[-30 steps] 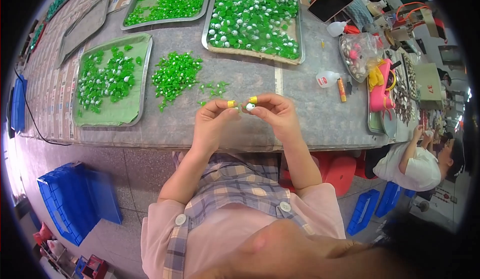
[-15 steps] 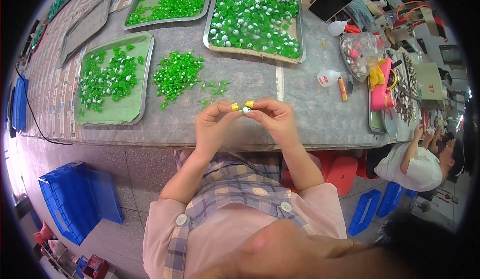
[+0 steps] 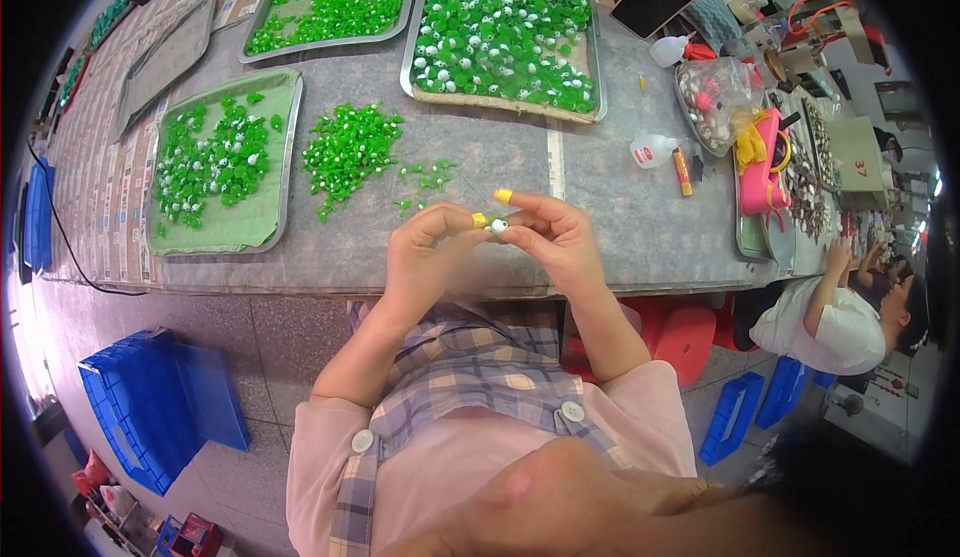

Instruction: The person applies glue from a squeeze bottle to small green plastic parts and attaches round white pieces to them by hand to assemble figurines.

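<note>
A small white-and-green bead-like piece (image 3: 499,226) is between my fingertips, just above the table's near edge. My left hand (image 3: 422,254) is closed in a pinch at its left side, with yellow tape on a fingertip. My right hand (image 3: 567,249) grips the piece from the right, thumb against it, while its yellow-taped index finger stands raised. Beyond my hands lie a few loose green parts (image 3: 424,175) and a pile of small green-and-white pieces (image 3: 346,150). To the left is a green-lined tray (image 3: 262,219) holding similar white balls and green parts.
Farther back stand a tray of green parts (image 3: 330,47) and a larger tray of white balls and green pieces (image 3: 602,87). A white bottle (image 3: 652,151), an orange tube (image 3: 683,172) and a pink holder (image 3: 763,172) are on the right. A person (image 3: 835,322) sits beyond.
My right index finger has lifted off the piece and straightened. The piece has shifted slightly right and turned, and my left fingertips have followed it. The view has shifted a little.
</note>
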The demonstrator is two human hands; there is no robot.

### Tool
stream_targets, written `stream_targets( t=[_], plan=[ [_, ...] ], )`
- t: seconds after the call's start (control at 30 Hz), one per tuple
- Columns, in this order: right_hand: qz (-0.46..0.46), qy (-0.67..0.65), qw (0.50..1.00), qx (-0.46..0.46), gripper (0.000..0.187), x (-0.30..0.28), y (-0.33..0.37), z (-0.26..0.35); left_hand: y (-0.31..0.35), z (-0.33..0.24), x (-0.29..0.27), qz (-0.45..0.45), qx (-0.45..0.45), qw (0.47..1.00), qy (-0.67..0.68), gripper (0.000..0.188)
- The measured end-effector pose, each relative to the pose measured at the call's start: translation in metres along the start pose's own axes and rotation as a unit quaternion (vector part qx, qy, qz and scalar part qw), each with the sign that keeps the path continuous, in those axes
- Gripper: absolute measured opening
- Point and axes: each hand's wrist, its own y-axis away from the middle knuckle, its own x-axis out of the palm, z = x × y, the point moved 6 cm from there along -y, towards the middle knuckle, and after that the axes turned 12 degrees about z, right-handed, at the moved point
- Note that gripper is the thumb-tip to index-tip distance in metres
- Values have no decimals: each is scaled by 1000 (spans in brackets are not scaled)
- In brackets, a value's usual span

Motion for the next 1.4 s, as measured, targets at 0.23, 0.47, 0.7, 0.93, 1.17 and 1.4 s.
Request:
stream_targets(
  t=[0.23, 0.47, 0.7, 0.93, 1.17, 1.4],
  plan=[
    [22, 27, 999, 3, 20, -1, 2, 1, -4, -9, 3, 47, 15, 998, -30, 7],
    [32, -19, 999, 7, 18, 0, 1, -1, -4, -23, 4, 37, 87, 982, -165, 9],
    [16, -32, 999, 10, 18, -2, 1, -9, -2, -33, 8, 23, 135, 950, -281, 13],
    [6, -43, 999, 11, 17, 3, -5, -19, 4, -26, 4, -2, 162, 936, -311, 15],
    [53, 232, 971, 25, 19, -7, -58, -9, 11, -11, -69, -158, 84, 941, -289, 10],
    [35, 602, 789, -118, 14, -1, -94, -9, 43, -69, -166, -489, 149, 768, -386, 18]
  ],
)
